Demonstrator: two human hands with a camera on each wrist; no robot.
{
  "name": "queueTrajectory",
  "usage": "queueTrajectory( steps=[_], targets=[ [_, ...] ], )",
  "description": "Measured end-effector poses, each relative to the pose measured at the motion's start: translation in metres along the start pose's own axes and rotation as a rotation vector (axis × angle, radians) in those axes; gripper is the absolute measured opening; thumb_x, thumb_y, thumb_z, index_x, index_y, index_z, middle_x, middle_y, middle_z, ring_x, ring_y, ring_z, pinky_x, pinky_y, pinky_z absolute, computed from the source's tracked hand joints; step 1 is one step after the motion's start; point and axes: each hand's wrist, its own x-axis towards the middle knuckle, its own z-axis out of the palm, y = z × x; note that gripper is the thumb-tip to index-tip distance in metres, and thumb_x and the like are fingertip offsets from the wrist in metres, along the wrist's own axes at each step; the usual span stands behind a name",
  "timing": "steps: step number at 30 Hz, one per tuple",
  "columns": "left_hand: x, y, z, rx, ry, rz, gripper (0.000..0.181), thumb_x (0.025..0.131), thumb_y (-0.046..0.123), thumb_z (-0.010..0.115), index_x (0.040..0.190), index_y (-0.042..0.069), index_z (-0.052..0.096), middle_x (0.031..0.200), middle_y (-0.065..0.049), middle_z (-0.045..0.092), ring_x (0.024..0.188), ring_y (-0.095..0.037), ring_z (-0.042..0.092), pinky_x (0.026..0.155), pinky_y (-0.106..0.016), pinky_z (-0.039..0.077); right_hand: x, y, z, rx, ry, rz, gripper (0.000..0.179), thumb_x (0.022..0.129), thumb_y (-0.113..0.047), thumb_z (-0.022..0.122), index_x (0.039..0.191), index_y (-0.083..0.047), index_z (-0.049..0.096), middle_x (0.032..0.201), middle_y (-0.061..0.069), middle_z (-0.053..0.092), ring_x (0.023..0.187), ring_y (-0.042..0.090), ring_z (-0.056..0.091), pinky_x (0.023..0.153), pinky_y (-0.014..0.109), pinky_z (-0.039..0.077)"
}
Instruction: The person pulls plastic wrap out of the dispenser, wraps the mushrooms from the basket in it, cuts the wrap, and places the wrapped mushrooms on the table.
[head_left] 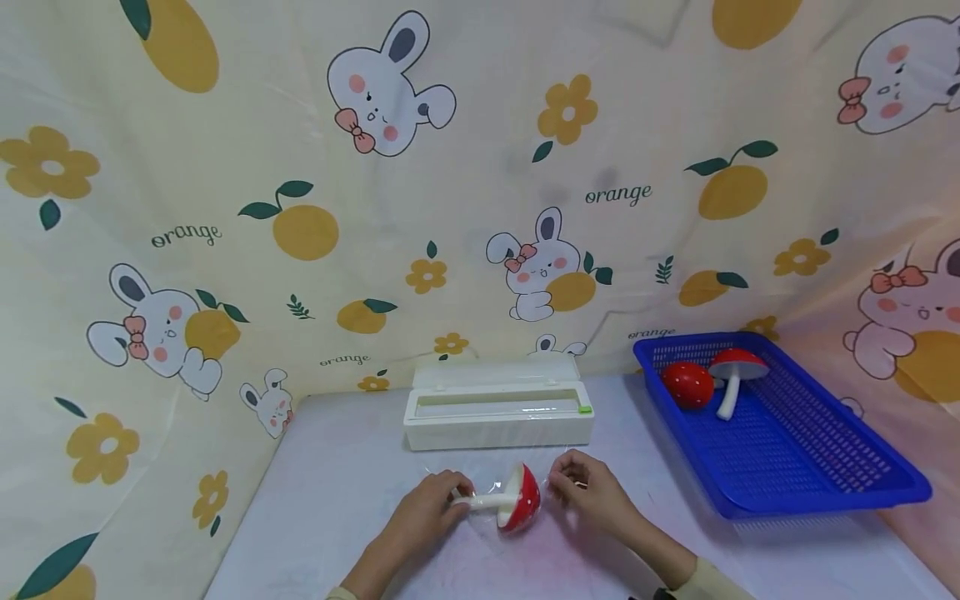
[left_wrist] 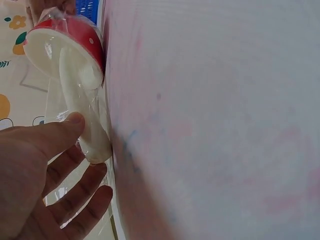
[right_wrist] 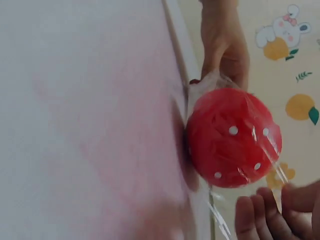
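Note:
A toy mushroom (head_left: 517,500) with a red, white-dotted cap and white stem lies on its side on the table, the cap toward my right hand. Clear cling film (right_wrist: 212,82) wraps around it, creased over the cap and stem. My left hand (head_left: 426,512) holds the stem end, thumb (left_wrist: 75,120) on top and the other fingers around the far side. To the right of the cap, my right hand (head_left: 592,492) pinches the edge of the film between thumb and curled fingers; a taut strand runs from the cap to the thumb.
A white cling film dispenser (head_left: 498,432) stands behind the hands with its lid up. At the right, a blue plastic basket (head_left: 787,450) contains two more red mushrooms (head_left: 688,385). A patterned cloth (head_left: 450,283) hangs behind the white table (head_left: 300,508).

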Motion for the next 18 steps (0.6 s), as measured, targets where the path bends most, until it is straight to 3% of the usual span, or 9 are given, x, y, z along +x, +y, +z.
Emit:
queueTrajectory(
  steps=[5,11,15,18],
  targets=[
    [0.000,0.000,0.001,-0.005,-0.017,-0.009,0.016,0.098,0.017,0.080,0.111,0.022,0.071,0.104,0.008,0.070,0.093,-0.009,0.061,0.078,-0.030,0.053,0.005,-0.001,0.005,0.095,0.117,0.077,0.012,0.104,-0.003,0.069,0.105,0.007,0.063,0.094,0.019,0.074,0.079,0.016,0.071,0.071,0.028,0.063],
    [0.001,0.002,0.000,-0.003,-0.023,-0.034,0.016,0.099,0.019,0.079,0.111,0.024,0.070,0.104,0.010,0.069,0.092,-0.008,0.059,0.077,-0.029,0.052,0.009,-0.001,0.010,0.216,0.130,0.062,0.022,0.102,-0.003,0.072,0.112,0.015,0.064,0.105,0.025,0.075,0.086,0.014,0.075,0.081,0.033,0.065],
    [0.002,0.002,0.001,0.004,-0.016,-0.029,0.017,0.098,0.019,0.078,0.112,0.023,0.070,0.103,0.010,0.069,0.090,-0.006,0.058,0.077,-0.029,0.052,0.010,0.003,0.015,0.196,0.100,0.033,0.022,0.099,-0.001,0.074,0.116,0.012,0.068,0.111,0.026,0.075,0.090,0.014,0.075,0.084,0.034,0.064],
    [0.002,0.002,0.002,0.009,-0.013,-0.017,0.021,0.094,0.017,0.081,0.111,0.022,0.070,0.101,0.011,0.068,0.089,-0.006,0.058,0.076,-0.028,0.052,0.013,0.005,0.019,0.120,0.107,0.039,0.020,0.098,-0.004,0.077,0.114,0.006,0.073,0.109,0.021,0.076,0.089,0.013,0.073,0.081,0.028,0.063]
  ],
)
